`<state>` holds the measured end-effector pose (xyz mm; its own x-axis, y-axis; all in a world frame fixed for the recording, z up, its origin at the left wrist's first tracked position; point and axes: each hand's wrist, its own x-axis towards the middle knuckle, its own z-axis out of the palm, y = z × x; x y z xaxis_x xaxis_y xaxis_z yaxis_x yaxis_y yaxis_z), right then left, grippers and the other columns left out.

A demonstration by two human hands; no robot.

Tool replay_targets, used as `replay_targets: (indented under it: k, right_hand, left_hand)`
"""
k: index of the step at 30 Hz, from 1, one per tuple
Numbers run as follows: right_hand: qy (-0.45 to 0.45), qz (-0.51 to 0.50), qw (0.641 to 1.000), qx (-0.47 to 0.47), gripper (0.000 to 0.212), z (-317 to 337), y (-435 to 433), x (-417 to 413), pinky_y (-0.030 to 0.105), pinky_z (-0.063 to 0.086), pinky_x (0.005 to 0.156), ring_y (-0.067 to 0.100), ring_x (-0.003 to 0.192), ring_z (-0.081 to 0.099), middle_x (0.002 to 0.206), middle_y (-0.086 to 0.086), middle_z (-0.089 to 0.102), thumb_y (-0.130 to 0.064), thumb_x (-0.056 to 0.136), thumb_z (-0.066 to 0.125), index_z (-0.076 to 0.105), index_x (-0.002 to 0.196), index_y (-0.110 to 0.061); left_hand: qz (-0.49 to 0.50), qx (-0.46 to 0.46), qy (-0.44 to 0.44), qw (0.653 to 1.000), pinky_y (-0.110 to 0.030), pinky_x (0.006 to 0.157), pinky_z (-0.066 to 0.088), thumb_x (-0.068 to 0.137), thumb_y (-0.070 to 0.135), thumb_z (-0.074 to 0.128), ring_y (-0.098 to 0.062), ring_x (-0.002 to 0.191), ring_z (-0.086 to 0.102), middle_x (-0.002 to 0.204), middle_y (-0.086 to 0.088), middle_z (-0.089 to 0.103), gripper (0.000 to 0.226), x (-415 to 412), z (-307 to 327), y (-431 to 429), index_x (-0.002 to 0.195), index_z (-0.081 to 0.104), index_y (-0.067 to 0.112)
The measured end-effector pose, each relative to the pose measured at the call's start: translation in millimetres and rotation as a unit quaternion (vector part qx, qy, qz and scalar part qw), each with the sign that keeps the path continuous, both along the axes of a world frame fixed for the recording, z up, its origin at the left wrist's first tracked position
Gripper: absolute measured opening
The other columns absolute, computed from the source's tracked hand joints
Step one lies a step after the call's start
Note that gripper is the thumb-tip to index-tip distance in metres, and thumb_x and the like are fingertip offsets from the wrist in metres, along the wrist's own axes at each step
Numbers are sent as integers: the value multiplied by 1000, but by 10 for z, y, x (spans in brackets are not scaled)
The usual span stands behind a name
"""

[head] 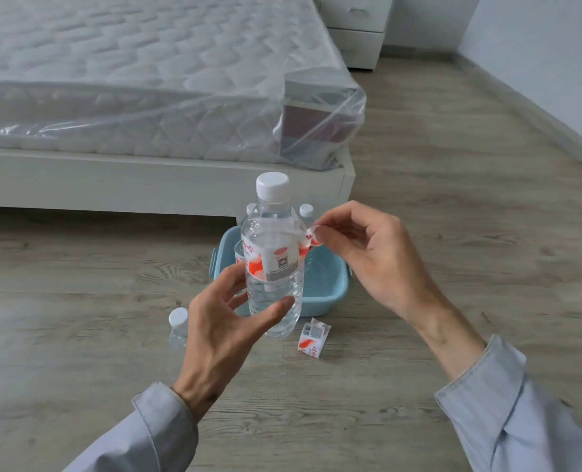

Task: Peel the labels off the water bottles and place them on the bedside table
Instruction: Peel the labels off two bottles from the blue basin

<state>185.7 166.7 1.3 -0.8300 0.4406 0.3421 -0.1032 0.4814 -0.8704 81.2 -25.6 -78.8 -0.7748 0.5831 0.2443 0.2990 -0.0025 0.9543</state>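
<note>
head view: label half off, right hand pulling

head view: left hand [225, 321] clamped round the lower body of the clear plastic water bottle with white cap [272, 253], long axis upright. right hand [368, 257] pinches the loose end of the red-and-white wrap label [308, 235], fingers together on it, just right of the bottle. peel looks to run rightward, away from the left hand. one peeled label [313, 338] lies on the wood floor [453, 199] near the light blue plastic basket [327, 281]. white bedside table [357, 28] well apart, far back.
</note>
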Motion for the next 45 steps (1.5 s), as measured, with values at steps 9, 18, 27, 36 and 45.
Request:
replay_targets:
  k: [9,18,27,36,45]
  right_hand:
    - [3,-21,982,190,6,180,-174,106,18,49,82,13,84,66,83,-7,71,-15,93,75,72,88,-16]
    - [34,-26,959,282,6,495,-374,-256,28,45,85,10,78,59,83,-15,65,-24,95,71,72,91,-20]
    - [34,-183,980,65,9,333,195,-383,32,62,69,14,73,77,73,-8,76,-20,95,71,75,87,-23]
    - [-26,-359,933,13,8,-391,812,177,28,54,72,6,74,70,76,-14,72,-30,89,69,74,85,-26]
    - [-189,-392,900,-19,11,-1276,868,577,26,49,59,21,73,70,77,2,75,-17,89,76,74,79,-21]
  left_hand:
    - [78,-25,27,996,-3,88,51,72,32,96,3,105,73,106,19,79,50,-94,-147,10,116,72,28]
    - [44,-64,74,994,-15,91,57,70,35,96,1,104,73,110,19,77,55,54,-340,4,120,73,26]
    - [3,-50,96,994,-17,91,58,70,44,94,0,106,74,113,21,76,58,173,-383,-51,122,71,32]
    - [69,-23,48,996,-11,94,55,68,48,90,-1,106,74,111,22,77,55,12,-427,-128,117,71,31]
    - [79,-30,5,996,-21,95,60,66,50,89,-5,107,75,110,18,77,59,-4,-699,-238,116,72,23]
